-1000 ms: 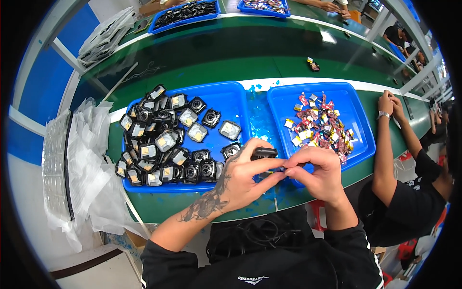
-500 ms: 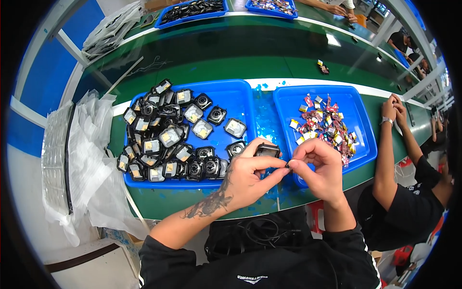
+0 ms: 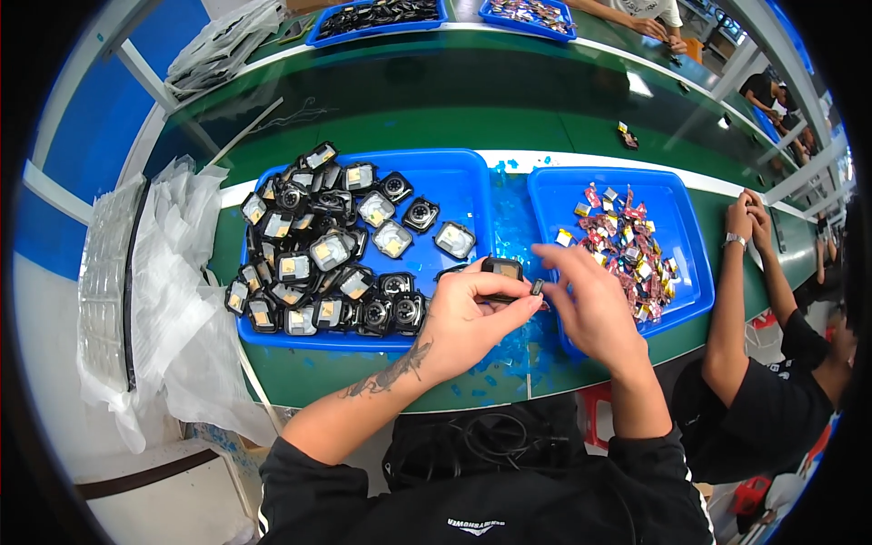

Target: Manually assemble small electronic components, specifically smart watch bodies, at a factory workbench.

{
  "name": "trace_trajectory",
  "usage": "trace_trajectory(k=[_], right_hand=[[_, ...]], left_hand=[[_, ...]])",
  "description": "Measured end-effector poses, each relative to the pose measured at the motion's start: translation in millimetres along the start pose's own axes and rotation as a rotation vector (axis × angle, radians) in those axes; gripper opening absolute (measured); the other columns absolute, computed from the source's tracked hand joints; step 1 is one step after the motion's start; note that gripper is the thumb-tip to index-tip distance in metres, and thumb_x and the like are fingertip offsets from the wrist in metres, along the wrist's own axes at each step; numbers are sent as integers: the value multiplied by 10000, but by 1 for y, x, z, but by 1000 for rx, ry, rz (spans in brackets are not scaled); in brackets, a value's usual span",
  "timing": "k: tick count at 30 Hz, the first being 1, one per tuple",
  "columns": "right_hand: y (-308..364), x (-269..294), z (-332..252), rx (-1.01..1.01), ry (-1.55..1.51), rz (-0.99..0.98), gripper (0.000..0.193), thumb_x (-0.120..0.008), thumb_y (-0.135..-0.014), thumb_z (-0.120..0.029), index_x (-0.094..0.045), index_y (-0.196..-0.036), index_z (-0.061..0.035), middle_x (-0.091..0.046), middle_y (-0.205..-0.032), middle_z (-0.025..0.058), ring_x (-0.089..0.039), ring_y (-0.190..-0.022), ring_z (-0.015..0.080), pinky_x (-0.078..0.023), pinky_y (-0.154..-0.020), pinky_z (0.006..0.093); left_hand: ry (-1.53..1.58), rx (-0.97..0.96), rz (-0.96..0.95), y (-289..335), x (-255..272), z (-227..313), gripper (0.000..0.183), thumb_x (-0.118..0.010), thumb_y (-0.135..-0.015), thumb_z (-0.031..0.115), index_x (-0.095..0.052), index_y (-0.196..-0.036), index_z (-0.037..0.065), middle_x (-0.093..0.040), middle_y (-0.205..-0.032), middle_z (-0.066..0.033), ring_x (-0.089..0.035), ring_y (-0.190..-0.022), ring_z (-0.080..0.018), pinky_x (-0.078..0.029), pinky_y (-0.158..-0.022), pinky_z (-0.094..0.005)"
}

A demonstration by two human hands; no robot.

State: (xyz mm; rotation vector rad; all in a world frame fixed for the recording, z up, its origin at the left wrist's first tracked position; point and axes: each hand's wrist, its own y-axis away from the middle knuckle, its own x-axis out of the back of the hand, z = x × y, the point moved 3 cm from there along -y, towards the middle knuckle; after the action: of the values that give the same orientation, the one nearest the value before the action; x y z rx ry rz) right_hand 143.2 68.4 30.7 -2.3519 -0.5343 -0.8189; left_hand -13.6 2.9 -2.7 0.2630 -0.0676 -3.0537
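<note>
The left hand (image 3: 472,313) grips a small black module (image 3: 501,270) between thumb and fingers, holding it just above the gap between two blue trays near the front edge of the green tabletop (image 3: 454,109). The right hand (image 3: 590,304) meets it from the right, its fingers pinched closed on a tiny dark part (image 3: 537,287) that touches or sits just beside the module's lower right corner; which, the view does not settle. The left tray (image 3: 454,173) holds a heap of similar black modules (image 3: 318,254), many with pale square faces, piled mostly toward its left and front sides. The right tray (image 3: 672,204) holds a loose pile of small red, white and yellow pieces (image 3: 627,245) spread across its middle. Crumpled clear plastic bags (image 3: 168,272) lie at the left edge of the tabletop, hanging over it. At the right edge another person's forearm (image 3: 736,300) rests upright with hands clasped near the right tray's far corner. Two more blue trays (image 3: 381,14) sit at the far edge.
</note>
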Motion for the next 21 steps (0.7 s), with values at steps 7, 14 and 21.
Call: trace_trajectory(k=[7,14,21], right_hand=[[1,3,-3,-164,-622,-238,149,-659,-824,50,-679,-967,11,-657,-893,88,-631,-827,149,-512,-714,259],[17,14,11,-243,-779,12,164,-690,-821,47,-614,-966,40,-632,-924,89,-641,-826,135,-553,-733,268],[3,0,-17,-128,-345,-19,158,-695,-801,35,-688,-955,0,-680,-848,98,-659,-733,159,-508,-599,252]], left_hand=[[139,193,-200,3,1,4,163,-701,-871,101,-712,-975,-24,-671,-829,-66,-614,-697,-81,-483,-576,-200],[141,-26,-90,1,-3,10,425,-515,-955,23,-450,-1374,-5,-608,-1171,-111,-628,-955,-139,-500,-800,-264],[244,-101,-79,5,-11,3,497,-437,-958,-55,-318,-1439,-15,-554,-1261,-144,-552,-1163,-178,-464,-971,-314]])
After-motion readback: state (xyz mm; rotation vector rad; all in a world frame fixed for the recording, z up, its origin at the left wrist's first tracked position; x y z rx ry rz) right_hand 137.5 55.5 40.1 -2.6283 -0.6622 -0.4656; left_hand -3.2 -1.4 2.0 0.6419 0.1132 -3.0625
